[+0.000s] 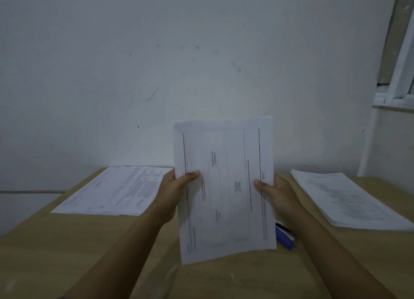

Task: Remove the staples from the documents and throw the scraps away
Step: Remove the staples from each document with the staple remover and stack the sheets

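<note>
Head view, dim light, frame slightly blurred. Far left on the wooden desk point(74, 242): a few printed sheets point(116, 190) lying flat and fanned, print running sideways to the viewer, text too small and soft to read. Left hand point(173, 192) grips the left edge of the held document point(224, 186), thumb across the front face, other fingers hidden behind the paper. The document stands nearly upright above the desk centre, tilted a little, turned so its printed lines run vertically; ruled lines run along both long edges, with a table or form layout between them. A bold heading line runs near the right rule, but the words cannot be made out. No staple can be discerned at this sharpness. Right hand point(276, 194) grips the right edge likewise, thumb on the front. Just beside the document's lower right corner, a blue stapler-like tool point(285, 235) lies on the desk, partly hidden by the paper and right forearm; exact type cannot be told. Far right: a thicker stack of printed papers point(349, 200) flat on the desk, text illegible. Behind all, a plain scuffed white wall point(201, 52).
</note>
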